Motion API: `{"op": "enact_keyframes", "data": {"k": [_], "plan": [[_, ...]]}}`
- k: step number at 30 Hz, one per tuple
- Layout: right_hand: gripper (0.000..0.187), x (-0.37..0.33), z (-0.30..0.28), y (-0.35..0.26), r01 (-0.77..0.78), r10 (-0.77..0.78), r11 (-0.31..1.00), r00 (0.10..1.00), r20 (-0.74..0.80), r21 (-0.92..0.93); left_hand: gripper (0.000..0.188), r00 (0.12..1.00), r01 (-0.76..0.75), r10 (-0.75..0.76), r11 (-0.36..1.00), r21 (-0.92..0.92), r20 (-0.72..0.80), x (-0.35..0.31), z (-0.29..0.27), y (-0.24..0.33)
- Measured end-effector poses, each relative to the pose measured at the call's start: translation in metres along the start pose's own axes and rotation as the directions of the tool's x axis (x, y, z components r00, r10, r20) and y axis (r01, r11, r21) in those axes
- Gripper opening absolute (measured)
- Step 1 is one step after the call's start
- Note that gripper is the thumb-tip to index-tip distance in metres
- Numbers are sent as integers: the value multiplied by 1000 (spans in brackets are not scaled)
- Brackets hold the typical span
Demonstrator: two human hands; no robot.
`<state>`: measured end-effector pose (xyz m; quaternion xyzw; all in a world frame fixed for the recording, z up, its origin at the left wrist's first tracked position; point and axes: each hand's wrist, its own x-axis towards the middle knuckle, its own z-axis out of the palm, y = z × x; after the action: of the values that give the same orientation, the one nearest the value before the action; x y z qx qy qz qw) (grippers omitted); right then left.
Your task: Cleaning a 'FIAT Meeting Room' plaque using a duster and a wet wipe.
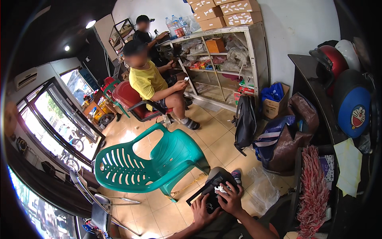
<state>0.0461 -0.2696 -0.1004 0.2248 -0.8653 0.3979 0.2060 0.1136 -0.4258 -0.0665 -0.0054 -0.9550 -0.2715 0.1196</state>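
Note:
Across my lap lies a flat black panel with pale markings; its exact kind I cannot make out. My left hand grips its lower left part. Over its upper right part is my right hand, pressing a crumpled white wad, like tissue or cloth, onto the surface. Part of the panel is hidden under both hands.
A green plastic chair stands just ahead on the tiles. Beyond it, a person in a yellow shirt sits by a glass cabinet; another stands behind. To my right are bags, a red duster and helmets.

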Motion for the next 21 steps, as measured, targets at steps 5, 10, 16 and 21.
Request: {"op": "enact_keyframes", "data": {"k": [5,10,16,21], "plan": [[29,-2,0,0,-1,1,1000,1000,3,18,88,1000,-9,9,1000,2,-5,-1,0,0],[30,-5,0,1,-4,4,1000,1000,13,13,87,1000,-7,7,1000,4,-6,-3,0,2],[28,-1,-1,-2,12,-12,1000,1000,3,16,91,999,-17,20,998,57,-40,-3,0,0],[27,1,-5,-2,-4,4,1000,1000,1,12,88,999,-27,27,999,18,-42,2,-1,5]]}}
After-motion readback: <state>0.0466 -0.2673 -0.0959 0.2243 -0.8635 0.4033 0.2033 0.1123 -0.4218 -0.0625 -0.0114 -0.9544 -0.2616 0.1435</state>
